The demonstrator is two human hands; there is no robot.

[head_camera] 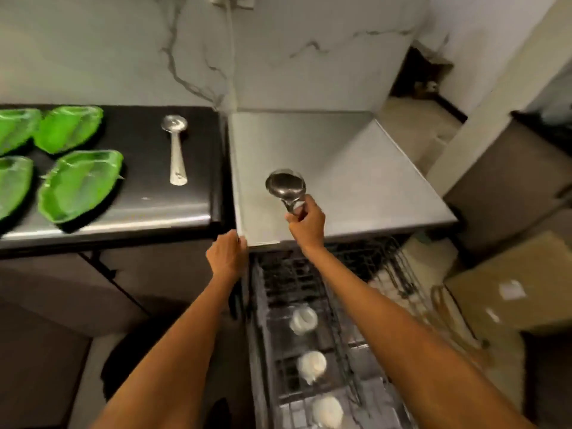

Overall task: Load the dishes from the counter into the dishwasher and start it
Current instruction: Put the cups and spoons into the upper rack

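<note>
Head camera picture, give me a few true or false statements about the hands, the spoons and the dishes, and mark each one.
1. The right hand holds a metal ladle above the steel top. True.
2. The left hand holds a green plate. False: it rests on the steel top's front corner.
3. A second spoon lies on the black counter. True.
4. The green plates are already in the dishwasher rack. False: they sit on the black counter.
5. The pulled-out rack holds white cups. True.
</note>
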